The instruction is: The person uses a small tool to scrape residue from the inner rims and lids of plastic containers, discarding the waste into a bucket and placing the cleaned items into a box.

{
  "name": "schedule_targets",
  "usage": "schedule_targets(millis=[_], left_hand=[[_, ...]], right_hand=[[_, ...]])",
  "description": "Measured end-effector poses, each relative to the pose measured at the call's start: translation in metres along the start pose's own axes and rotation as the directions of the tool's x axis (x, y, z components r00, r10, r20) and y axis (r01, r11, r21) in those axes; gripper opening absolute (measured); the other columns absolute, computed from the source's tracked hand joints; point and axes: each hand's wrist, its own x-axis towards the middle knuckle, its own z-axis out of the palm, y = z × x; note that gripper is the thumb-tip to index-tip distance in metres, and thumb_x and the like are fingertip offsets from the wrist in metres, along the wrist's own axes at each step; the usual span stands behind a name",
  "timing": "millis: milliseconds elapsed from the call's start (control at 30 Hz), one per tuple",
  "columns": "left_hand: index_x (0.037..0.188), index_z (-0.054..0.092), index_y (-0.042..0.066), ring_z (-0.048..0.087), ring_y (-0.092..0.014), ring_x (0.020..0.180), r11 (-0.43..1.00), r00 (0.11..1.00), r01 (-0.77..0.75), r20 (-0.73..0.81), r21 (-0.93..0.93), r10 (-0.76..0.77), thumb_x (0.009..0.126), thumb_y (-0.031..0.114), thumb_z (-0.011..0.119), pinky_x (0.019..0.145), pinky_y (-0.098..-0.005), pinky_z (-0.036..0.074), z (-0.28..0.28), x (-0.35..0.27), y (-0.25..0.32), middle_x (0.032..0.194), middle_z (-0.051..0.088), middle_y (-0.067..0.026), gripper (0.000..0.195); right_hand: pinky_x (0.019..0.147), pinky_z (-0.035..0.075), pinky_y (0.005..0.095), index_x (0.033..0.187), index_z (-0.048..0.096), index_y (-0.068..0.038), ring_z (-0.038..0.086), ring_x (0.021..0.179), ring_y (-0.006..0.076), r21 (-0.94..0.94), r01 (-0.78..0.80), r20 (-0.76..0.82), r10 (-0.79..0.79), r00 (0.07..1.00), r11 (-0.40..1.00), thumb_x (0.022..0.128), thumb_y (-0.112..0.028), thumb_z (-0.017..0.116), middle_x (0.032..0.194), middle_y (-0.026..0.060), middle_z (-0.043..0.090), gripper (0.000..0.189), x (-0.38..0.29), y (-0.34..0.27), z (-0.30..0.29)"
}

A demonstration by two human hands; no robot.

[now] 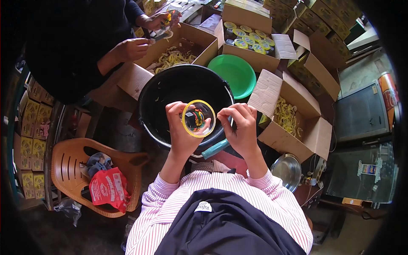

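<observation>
My left hand [180, 134] grips a clear plastic tub [193, 126] with a yellow rim, held over the near side of a large black bucket [178, 81]. A colourful printed design and a small pale label show through the tub. Close to the tub's right edge, the thumb and index finger of my right hand [239, 127] are pinched together. Whether anything thin is between those fingertips cannot be made out. Below my hands, the bucket's handle has a teal grip [216, 149].
Across from me, a co-worker's hands [134, 49] hold a similar clear container. Cardboard boxes hold yellow strips [173, 59], more strips [286, 116] and yellow-lidded tubs [248, 38]. A green basin [234, 75] adjoins the bucket. A metal bowl [287, 172] and brown plastic chair [70, 169] flank me.
</observation>
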Motion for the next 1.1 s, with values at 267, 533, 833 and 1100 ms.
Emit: schedule_targets(millis=[267,533,833,1100], left_hand=[[0.104,0.036,0.005,0.047,-0.022,0.089,0.997,0.998,0.046,0.056,-0.058,-0.043,0.053,0.002,0.078,0.075,-0.0304,0.043,0.000,0.000,0.001,0.098,0.038,-0.0114,0.066],[0.113,0.032,0.009,0.052,-0.015,0.090,0.987,0.982,0.105,0.170,-0.123,-0.083,0.056,0.000,0.076,0.076,-0.0271,0.045,0.001,-0.001,0.002,0.102,0.037,-0.0061,0.072],[0.112,0.034,0.007,0.056,-0.018,0.083,0.977,0.954,0.110,0.296,-0.182,-0.052,0.054,0.001,0.077,0.073,-0.0288,0.047,-0.002,0.004,0.005,0.100,0.040,-0.0089,0.073],[0.115,0.038,0.006,0.057,-0.017,0.086,0.925,0.938,0.221,0.328,-0.310,-0.114,0.053,0.003,0.079,0.075,-0.0272,0.048,-0.001,0.004,0.003,0.095,0.046,-0.0075,0.074]], right_hand=[[0.071,0.034,0.0309,0.076,0.059,-0.010,0.053,0.071,0.0177,-0.017,0.010,-0.049,-0.011,0.999,1.000,0.071,-0.009,0.066,0.071,-0.0002,0.056,0.009,0.015,0.010,-0.001],[0.070,0.034,0.0314,0.077,0.058,-0.010,0.053,0.071,0.0185,-0.055,0.022,-0.076,-0.026,0.997,0.998,0.073,-0.009,0.066,0.072,0.0008,0.055,0.009,0.025,0.018,0.006],[0.070,0.035,0.0327,0.077,0.057,-0.009,0.053,0.070,0.0212,-0.108,-0.032,-0.156,0.015,0.988,0.994,0.074,-0.009,0.064,0.073,0.0032,0.055,0.008,0.029,0.027,0.009],[0.075,0.041,0.0254,0.101,0.060,-0.001,0.055,0.086,0.0146,0.689,-0.386,0.178,0.374,0.910,0.613,0.085,-0.012,0.050,0.091,0.0100,0.058,0.021,0.016,0.033,0.000]])
